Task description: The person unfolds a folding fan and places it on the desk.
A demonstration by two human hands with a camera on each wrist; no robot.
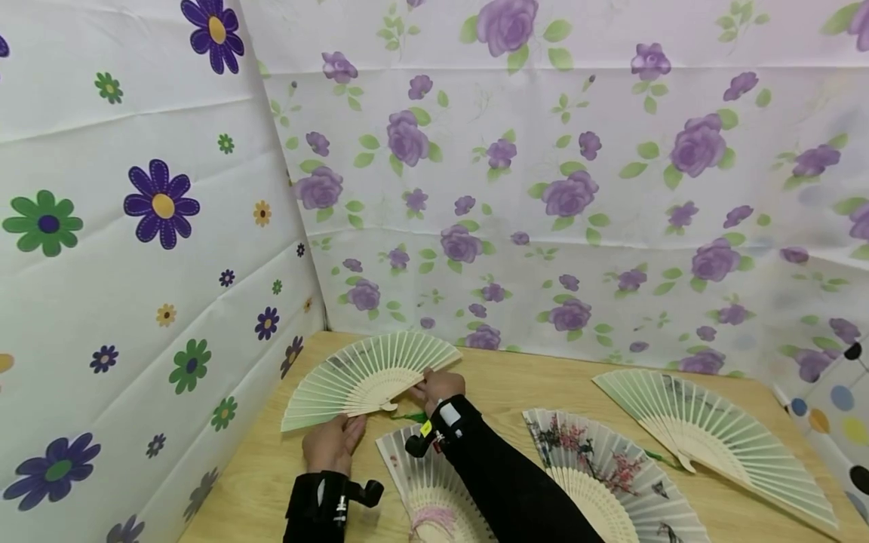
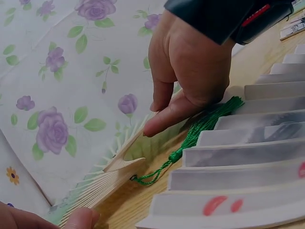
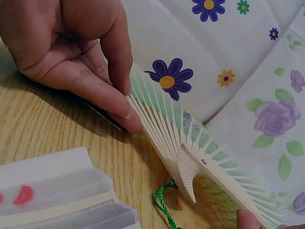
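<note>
Both hands hold a spread pale green folding fan point(image 1: 387, 381) at the back left of the table. The left hand point(image 1: 333, 445) pinches its left outer rib; in the right wrist view the thumb and fingers point(image 3: 102, 95) of that hand close on the rib. At the other end, the right hand point(image 1: 440, 386) pinches the right outer rib, seen closely in the left wrist view point(image 2: 190, 71). The fan's pivot end faces the person, tilted slightly off the wood. From it hangs a green tassel point(image 2: 200, 126), lying towards the neighbouring fan.
A white fan with a pink tassel point(image 1: 434, 471) lies open below the right forearm. Right of it are a blossom-printed fan point(image 1: 604, 467) and another green fan point(image 1: 720, 434). Flowered cloth walls point(image 1: 509, 188) border the wooden table point(image 1: 251, 483) at back and left.
</note>
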